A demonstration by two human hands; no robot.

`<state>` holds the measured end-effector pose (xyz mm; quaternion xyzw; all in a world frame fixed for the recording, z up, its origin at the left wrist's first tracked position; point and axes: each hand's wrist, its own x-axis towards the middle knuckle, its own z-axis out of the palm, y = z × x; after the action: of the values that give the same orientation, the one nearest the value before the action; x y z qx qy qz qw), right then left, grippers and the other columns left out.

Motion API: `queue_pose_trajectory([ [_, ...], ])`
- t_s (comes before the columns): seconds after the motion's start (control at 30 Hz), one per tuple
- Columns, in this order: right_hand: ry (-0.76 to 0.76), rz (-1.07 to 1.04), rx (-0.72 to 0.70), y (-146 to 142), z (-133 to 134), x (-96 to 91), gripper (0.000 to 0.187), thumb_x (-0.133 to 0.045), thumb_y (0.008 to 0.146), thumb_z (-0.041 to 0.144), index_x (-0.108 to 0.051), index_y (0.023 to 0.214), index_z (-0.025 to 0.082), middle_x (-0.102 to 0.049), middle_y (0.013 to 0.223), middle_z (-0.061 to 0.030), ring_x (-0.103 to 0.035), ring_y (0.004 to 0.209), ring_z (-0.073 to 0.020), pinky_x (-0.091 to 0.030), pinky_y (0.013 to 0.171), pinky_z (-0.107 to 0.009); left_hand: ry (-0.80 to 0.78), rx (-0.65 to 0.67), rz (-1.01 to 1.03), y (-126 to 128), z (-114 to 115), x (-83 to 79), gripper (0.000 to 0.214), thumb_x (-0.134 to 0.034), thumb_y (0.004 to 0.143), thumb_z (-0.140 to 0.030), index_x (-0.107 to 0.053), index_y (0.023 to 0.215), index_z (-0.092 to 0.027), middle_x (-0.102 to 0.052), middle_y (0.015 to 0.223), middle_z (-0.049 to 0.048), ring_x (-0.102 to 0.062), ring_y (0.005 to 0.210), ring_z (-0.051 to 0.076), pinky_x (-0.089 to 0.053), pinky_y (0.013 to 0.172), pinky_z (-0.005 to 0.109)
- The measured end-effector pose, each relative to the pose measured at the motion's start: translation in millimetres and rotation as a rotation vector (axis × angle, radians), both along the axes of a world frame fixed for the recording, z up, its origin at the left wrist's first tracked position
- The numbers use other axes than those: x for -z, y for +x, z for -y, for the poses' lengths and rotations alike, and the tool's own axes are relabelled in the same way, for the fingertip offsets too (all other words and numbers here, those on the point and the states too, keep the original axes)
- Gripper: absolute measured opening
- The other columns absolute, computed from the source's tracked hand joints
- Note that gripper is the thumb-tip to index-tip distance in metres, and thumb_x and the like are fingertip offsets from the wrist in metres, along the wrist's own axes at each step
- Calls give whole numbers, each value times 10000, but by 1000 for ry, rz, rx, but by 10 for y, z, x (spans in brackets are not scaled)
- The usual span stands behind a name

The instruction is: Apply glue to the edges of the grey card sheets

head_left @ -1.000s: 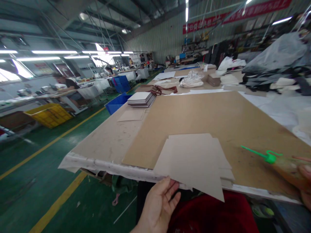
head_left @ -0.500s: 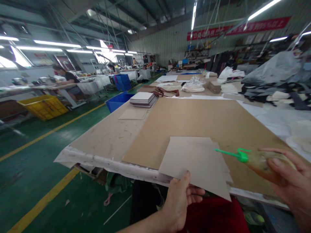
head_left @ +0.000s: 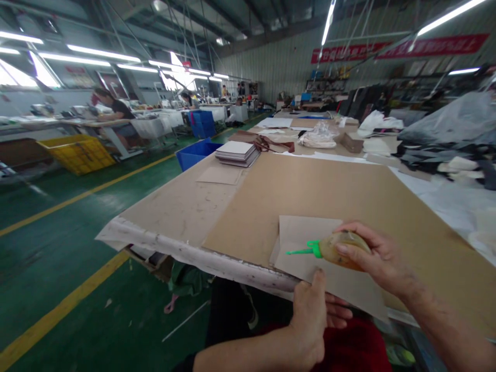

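Note:
My left hand [head_left: 310, 318] grips the near edge of a light grey-beige cardboard sheet [head_left: 302, 230], thumb on top and fingers beneath. The sheet reaches over the table's front edge, and a sliver of another sheet [head_left: 274, 253] shows under its left side. In my right hand [head_left: 377, 253] is a squeeze bottle [head_left: 341, 245] of amber liquid with a green nozzle [head_left: 314, 249]. The bottle lies sideways above the sheet, its thin tip pointing left. Whether the tip touches the sheet I cannot tell.
Under the sheet lies a large brown board [head_left: 310, 186] on the table. A stack of cut boards [head_left: 234, 152] and a flat piece [head_left: 219, 174] are further back left. Beyond the table are a blue bin [head_left: 197, 155], a yellow bin [head_left: 79, 155] and a seated person [head_left: 116, 111].
My right hand has brought the bottle leftward over the sheet. The sheet has turned slightly and shows a second edge below it. The view has shifted a little.

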<state>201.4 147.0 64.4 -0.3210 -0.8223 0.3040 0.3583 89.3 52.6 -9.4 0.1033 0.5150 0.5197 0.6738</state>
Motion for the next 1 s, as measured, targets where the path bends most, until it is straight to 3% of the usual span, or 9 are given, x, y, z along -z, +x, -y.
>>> queue_pose_trajectory([
  [0.17,114,88,-106,-168,12,-58,234,-534,890,421,-595,900,195,-579,797,-27,-539,704,-186,-420,602,-288,-7,-59,15,54,-37,30,390,-360,909,-449,-545,874,-107,-673,691,122,-608,473,154,-425,393,206],
  [0.43,162,141,-212,-261,44,-112,193,-492,933,353,-592,894,193,-545,788,-20,-511,710,-168,-383,622,-280,6,-72,-27,80,-50,25,386,-377,911,-440,-554,816,-110,-689,717,140,-598,467,140,-382,391,195],
  [1.0,134,194,-318,-332,76,-211,199,-501,936,331,-601,832,193,-523,749,-6,-498,674,-146,-355,588,-276,44,-101,-51,95,-24,-2,456,-386,889,-499,-560,774,-94,-684,675,129,-585,444,120,-351,368,164],
])
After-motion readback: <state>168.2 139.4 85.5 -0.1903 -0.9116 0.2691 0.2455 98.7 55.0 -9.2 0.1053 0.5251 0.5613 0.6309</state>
